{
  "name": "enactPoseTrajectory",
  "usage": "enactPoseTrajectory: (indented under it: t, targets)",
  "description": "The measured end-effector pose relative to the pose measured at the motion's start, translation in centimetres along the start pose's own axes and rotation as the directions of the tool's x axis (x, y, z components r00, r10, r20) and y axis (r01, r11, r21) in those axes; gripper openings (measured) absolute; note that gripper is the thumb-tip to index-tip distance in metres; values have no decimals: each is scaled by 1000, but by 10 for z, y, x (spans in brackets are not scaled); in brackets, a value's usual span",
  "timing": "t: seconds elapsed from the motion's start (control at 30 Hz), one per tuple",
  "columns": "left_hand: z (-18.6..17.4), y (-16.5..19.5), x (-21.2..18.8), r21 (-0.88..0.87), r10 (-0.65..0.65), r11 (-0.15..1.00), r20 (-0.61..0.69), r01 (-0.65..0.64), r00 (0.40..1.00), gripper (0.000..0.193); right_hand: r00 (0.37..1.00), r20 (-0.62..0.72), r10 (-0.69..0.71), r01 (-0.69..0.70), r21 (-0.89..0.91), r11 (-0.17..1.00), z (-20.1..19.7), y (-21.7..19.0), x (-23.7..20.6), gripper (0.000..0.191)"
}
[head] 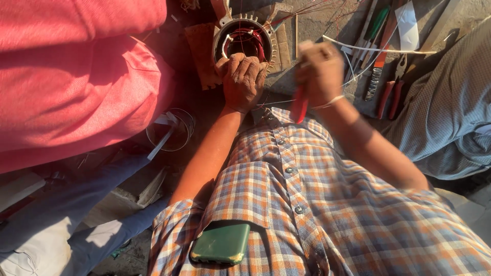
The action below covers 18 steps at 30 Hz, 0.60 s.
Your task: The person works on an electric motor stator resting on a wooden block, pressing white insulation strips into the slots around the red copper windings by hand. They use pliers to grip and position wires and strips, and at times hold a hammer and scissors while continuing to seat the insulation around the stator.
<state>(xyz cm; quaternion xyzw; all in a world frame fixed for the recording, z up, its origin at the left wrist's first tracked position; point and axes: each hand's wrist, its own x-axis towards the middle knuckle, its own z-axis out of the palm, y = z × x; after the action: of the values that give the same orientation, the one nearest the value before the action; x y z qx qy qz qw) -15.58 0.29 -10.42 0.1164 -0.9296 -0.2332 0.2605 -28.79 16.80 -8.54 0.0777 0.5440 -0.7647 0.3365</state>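
A round metal motor stator (pixel 244 36) with red and white windings inside lies on the ground ahead of me. My left hand (pixel 242 77) rests as a closed fist on its near rim, gripping the edge. To its right my right hand (pixel 320 69) is raised and blurred, closed around a red-handled tool (pixel 299 104) whose handle points down toward my checked shirt. Thin red wires (pixel 307 13) trail from the stator toward the upper right.
A person in a red shirt (pixel 76 76) leans in at the left. Another person's grey checked clothing (pixel 450 107) fills the right. Pliers with red handles (pixel 389 92), files and a white strip lie at the upper right. A green phone (pixel 221 244) sits in my shirt pocket.
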Motion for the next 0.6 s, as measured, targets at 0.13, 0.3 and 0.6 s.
enactPoseTrajectory:
  t: [0.13, 0.3, 0.6]
  targets:
    - [-3, 5, 0, -11, 9, 1000, 12, -9, 1000, 11, 969, 234, -76, 119, -176, 977, -37, -19, -2, 10]
    - [-6, 1, -11, -16, -29, 999, -1, 29, 1000, 11, 923, 341, 180, -74, -302, 950, -25, 21, -12, 24]
    - [-7, -4, -10, -48, -52, 997, 8, 52, 999, 11, 945, 296, 137, 3, -429, 903, 5, 37, 9, 28]
